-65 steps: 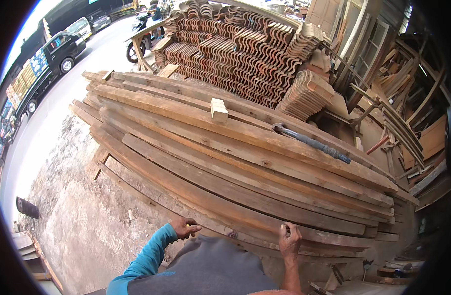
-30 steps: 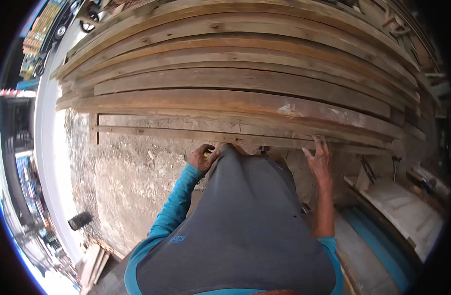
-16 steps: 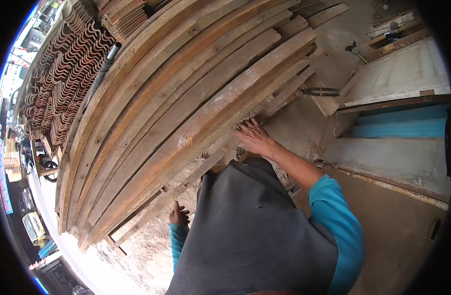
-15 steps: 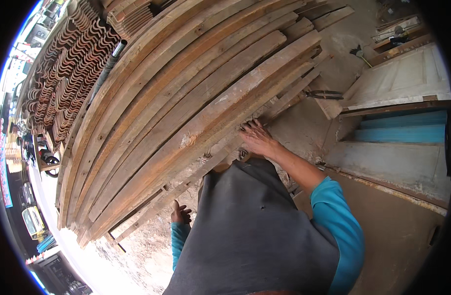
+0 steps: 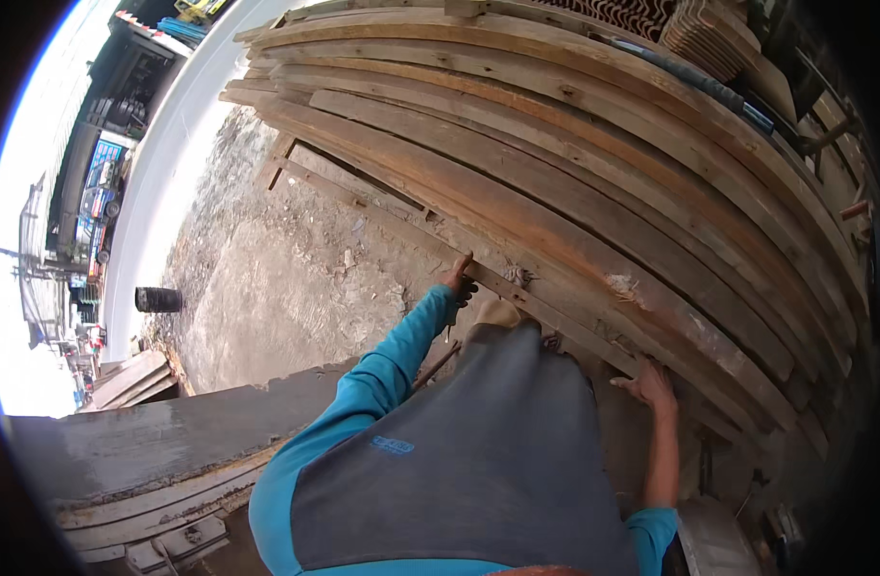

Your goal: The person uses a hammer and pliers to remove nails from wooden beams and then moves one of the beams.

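Long weathered wooden planks [image 5: 555, 173] lie side by side in a wide stack in front of me. Along the stack's near edge runs a narrow wooden strip [image 5: 555, 315]. My left hand [image 5: 457, 278] is closed round this strip, thumb on top and fingers curled at its near side. Farther right, my right hand [image 5: 651, 388] has its thumb stretched out and apart from the fingers. Its fingertips touch the near edge of the strip; nothing shows in its grasp.
Curved clay roof tiles [image 5: 704, 38] and a grey pipe [image 5: 685, 72] lie beyond the planks. Rough concrete ground [image 5: 277, 269] extends to the left, with a dark cylindrical container [image 5: 158, 300] by the road. A low grey ledge [image 5: 180, 432] stands at lower left.
My view has swung left, showing more road and ground. My left hand, earlier hanging beside the wood, now grips the strip. The right hand still reaches to the stack's near edge.
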A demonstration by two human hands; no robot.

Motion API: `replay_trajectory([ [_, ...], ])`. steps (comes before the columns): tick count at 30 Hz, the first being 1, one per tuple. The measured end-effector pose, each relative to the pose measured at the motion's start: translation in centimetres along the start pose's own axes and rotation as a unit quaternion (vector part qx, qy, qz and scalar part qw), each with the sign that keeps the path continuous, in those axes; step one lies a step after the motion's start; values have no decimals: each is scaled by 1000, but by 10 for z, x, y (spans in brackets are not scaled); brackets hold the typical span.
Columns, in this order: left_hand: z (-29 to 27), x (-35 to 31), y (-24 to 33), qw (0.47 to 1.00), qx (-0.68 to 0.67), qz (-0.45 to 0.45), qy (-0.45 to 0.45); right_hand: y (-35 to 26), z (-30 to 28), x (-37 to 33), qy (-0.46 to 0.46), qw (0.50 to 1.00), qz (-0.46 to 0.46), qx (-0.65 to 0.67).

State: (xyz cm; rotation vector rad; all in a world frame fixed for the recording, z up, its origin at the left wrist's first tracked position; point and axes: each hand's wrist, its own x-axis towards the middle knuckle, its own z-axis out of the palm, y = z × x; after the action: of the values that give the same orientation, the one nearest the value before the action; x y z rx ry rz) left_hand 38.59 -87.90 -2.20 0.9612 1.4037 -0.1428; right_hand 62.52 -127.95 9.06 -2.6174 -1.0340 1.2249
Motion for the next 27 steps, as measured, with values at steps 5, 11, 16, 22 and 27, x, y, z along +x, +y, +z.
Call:
replay_trajectory([
  [5, 15, -26, 9, 999, 15, 30, 24, 5, 0, 8, -12, 999, 0, 40],
  [11, 12, -11, 4, 998, 27, 48, 6, 17, 18, 8, 13, 1000, 17, -23],
  [16, -8, -39, -6, 996, -22, 84, -13, 9, 29, -16, 105, 993, -44, -25],
  [22, -12, -92, 1, 988, -88, 128, -12, -11, -5, -60, 129, 991, 18, -37],
  [27, 3, -142, 36, 973, -85, 197, -89, 3, -35, -84, 232, 968, -26, -93],
])
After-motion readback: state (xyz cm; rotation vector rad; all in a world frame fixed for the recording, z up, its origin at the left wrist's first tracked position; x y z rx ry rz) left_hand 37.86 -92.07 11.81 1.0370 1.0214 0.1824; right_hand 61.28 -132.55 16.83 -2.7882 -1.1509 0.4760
